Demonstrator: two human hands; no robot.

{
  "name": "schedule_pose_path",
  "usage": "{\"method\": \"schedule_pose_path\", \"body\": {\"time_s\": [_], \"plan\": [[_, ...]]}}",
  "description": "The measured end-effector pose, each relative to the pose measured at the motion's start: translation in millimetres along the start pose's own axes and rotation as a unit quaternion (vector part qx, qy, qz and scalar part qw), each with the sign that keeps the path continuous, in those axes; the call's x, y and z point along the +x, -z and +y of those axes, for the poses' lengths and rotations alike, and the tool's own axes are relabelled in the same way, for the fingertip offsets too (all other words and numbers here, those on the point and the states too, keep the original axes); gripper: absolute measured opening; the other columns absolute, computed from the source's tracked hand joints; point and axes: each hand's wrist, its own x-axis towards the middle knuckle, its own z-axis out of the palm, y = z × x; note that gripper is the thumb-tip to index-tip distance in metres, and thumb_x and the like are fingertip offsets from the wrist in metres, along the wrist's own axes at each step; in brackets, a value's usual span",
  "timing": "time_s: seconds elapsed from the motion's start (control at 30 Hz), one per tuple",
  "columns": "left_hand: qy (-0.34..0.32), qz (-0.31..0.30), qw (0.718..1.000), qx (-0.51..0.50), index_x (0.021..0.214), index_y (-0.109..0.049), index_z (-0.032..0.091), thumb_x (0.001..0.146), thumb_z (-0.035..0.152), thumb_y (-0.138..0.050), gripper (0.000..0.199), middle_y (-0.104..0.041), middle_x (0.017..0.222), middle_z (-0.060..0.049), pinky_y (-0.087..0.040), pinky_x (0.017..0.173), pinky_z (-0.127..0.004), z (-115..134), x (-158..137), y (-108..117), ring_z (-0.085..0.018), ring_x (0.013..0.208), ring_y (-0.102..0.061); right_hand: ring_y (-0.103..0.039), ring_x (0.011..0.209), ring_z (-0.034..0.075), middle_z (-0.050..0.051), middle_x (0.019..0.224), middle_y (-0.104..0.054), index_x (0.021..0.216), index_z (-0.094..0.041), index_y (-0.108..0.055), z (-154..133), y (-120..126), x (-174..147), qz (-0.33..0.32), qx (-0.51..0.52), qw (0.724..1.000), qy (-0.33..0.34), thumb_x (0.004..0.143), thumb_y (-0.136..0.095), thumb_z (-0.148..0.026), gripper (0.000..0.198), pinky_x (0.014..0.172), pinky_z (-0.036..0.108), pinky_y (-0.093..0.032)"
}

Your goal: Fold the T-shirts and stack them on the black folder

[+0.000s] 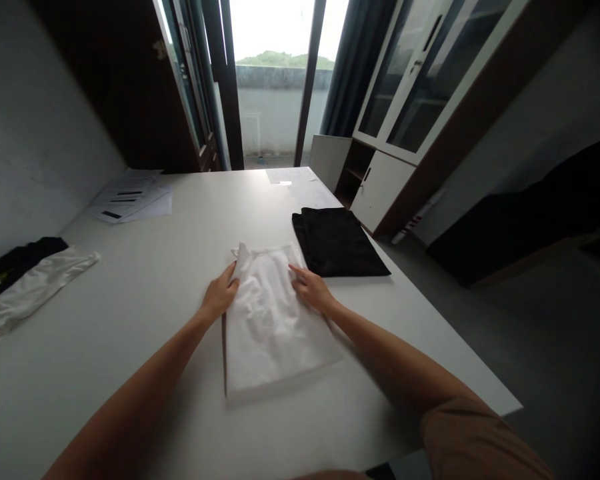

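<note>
A white folded cloth [275,320], wrinkled across its middle, lies on the white table in front of me. My left hand [221,291] grips its left edge near the far end, where a corner of fabric stands up. On the opposite side my right hand [311,288] holds the right edge, its index finger stretched over the top of the cloth; the fingers beneath are partly hidden. Just beyond the right hand lies a black folded cloth [343,241], close beside the white one.
The white table [145,293] has its right edge beyond my right arm. White and black fabric [35,283] lies at the far left. Printed papers [130,197] rest at the back left, and more sheets [305,188] at the back right. Cabinets [405,80] and a window stand beyond.
</note>
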Motion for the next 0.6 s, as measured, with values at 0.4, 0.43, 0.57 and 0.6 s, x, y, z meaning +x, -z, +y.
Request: {"method": "schedule_pose_path", "body": {"time_s": [0.4,0.43,0.57,0.6], "plan": [[-0.124,0.068,0.932,-0.333,0.133,-0.066,0.022,0.088,0.019,-0.058,0.046,-0.069,0.13,-0.004,-0.048,0.11,-0.041,94.8,64.0,-47.1,-0.029,0.124,-0.062,-0.06,0.13,0.026,0.001,0.139,-0.066,0.137,-0.027,-0.067,-21.7,105.3,48.3,0.126,0.097,0.984,0.081,0.088,-0.062,-0.023,0.049,0.118,0.047,-0.039],[-0.146,0.072,0.921,-0.353,0.133,-0.066,0.021,0.087,0.017,-0.057,0.046,-0.069,0.129,-0.004,-0.047,0.112,-0.042,114.2,80.3,-54.4,-0.029,0.124,-0.061,-0.062,0.127,0.025,0.002,0.137,-0.067,0.136,-0.026,-0.068,-19.4,126.5,58.7,0.144,0.108,0.981,0.075,0.086,-0.065,-0.024,0.049,0.116,0.048,-0.041],[-0.167,0.05,0.906,-0.385,0.142,-0.057,0.018,0.092,0.012,-0.053,0.051,-0.066,0.132,-0.006,-0.044,0.113,-0.043,183.2,150.5,-88.8,-0.026,0.126,-0.061,-0.069,0.111,0.023,0.009,0.13,-0.07,0.14,-0.018,-0.064,-1.8,214.4,106.2,0.174,0.126,0.975,0.047,0.084,-0.069,-0.024,0.056,0.104,0.047,-0.051],[-0.137,0.027,0.923,-0.36,0.149,-0.05,0.02,0.093,0.014,-0.053,0.056,-0.064,0.136,-0.006,-0.044,0.113,-0.041,193.5,163.4,-98.9,-0.025,0.127,-0.06,-0.069,0.11,0.023,0.01,0.131,-0.069,0.14,-0.017,-0.063,5.8,233.5,117.6,0.173,0.117,0.977,0.039,0.084,-0.07,-0.024,0.057,0.102,0.045,-0.052]]}}
